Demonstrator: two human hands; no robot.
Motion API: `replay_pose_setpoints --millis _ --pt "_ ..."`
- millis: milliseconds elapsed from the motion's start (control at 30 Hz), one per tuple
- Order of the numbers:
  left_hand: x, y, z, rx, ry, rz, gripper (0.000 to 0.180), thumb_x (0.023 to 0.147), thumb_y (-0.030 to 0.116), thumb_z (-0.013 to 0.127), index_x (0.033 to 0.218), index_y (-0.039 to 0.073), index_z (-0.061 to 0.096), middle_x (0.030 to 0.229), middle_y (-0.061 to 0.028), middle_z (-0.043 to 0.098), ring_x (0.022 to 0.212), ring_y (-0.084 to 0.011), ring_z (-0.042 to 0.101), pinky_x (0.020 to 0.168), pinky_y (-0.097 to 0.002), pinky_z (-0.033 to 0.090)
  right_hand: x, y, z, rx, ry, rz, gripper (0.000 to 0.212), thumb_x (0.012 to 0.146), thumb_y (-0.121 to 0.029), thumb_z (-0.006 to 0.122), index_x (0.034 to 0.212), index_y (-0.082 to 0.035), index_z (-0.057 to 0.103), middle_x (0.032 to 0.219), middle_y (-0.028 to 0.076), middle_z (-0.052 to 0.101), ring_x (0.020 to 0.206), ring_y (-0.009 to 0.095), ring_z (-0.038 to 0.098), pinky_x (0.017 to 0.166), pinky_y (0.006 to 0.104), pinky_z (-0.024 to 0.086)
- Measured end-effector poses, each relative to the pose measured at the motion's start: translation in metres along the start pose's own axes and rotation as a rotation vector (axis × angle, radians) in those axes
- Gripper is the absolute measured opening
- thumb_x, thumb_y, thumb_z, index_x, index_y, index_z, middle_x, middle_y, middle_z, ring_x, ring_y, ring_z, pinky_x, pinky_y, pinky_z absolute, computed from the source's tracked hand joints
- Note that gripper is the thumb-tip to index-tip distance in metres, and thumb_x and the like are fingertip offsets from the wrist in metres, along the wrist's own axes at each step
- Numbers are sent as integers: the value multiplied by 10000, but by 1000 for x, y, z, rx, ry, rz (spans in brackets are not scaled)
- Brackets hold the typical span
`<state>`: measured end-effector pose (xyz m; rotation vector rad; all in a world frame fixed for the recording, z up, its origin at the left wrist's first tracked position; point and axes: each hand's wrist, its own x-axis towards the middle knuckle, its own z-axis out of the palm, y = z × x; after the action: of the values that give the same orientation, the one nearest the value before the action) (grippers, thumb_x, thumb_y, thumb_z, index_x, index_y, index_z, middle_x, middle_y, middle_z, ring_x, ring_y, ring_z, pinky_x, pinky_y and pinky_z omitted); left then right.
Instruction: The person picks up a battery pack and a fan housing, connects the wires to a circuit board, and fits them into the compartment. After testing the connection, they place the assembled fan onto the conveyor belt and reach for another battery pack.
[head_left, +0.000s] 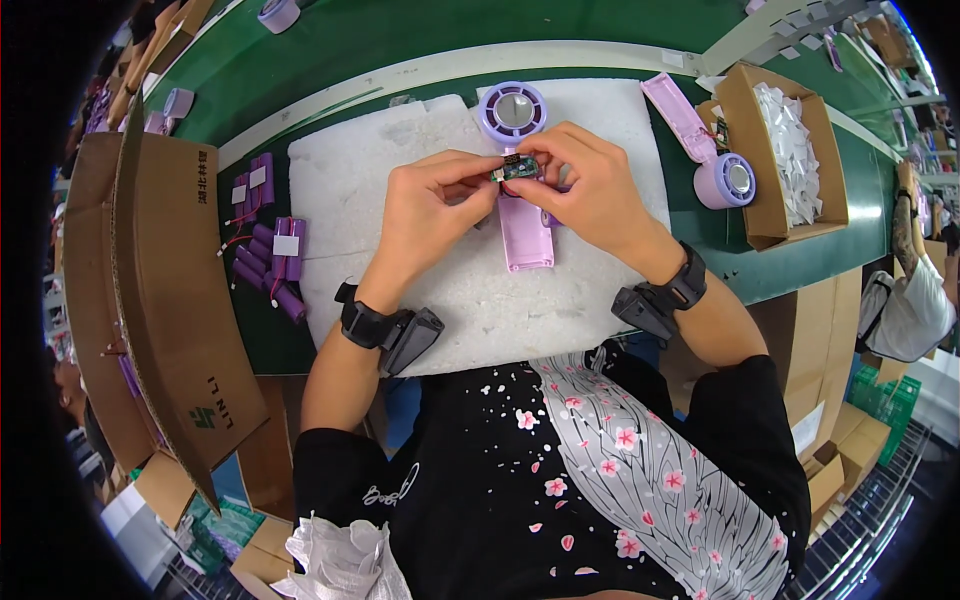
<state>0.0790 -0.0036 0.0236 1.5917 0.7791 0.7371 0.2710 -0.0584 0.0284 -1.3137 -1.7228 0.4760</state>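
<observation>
Over a white foam pad (400,290), my left hand (428,208) and my right hand (592,185) meet around a small green circuit board (518,168). My right hand grips the board between thumb and fingers. The left thumb and fingertips pinch at its left end, near a small white connector; what exactly they hold is too small to make out. Beneath lies a handheld fan (513,112), its round purple head at the far side. The fan's open pink handle shell (527,236) points toward me. A bit of purple shows partly hidden under my right hand.
Several purple battery packs (288,250) with wires lie left of the pad, beside a tall cardboard box (180,300). At right are another opened fan (724,181) and a carton (770,225) of white pieces (785,150). A person (915,300) is at far right.
</observation>
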Motion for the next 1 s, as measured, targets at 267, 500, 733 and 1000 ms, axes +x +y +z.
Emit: replay_pose_setpoints --millis 267,500,733,1000 --pt "0 -10 -1 103 62 124 226 800 -8 657 1019 -27 713 904 -110 710 743 -127 679 660 -227 552 -2 0 6 -16 10 12 306 702 -65 807 978 -16 683 832 53 633 594 92 560 524 224 461" --pt "-1 -7 -6 166 69 141 203 782 5 671 976 -16 728 840 -101 710 690 -121 671 615 -225 530 -1 -1 11 -4 15 22 321 685 -55 811 975 -4 683 828 57 638 595 84 562 502 216 464" --pt "-9 -5 -12 210 26 127 230 797 -12 641 1013 -23 719 859 -86 693 711 -81 633 601 -197 481 -1 -10 15 0 6 43 329 679 -61 814 973 3 682 820 66 637 604 86 573 496 220 468" --pt "-28 -11 -13 10 30 53 213 785 4 665 989 -11 726 884 -98 704 693 -111 650 622 -233 520 -11 -34 20 16 -15 110 268 724 -50 777 961 11 668 817 63 635 614 93 580 499 222 470"
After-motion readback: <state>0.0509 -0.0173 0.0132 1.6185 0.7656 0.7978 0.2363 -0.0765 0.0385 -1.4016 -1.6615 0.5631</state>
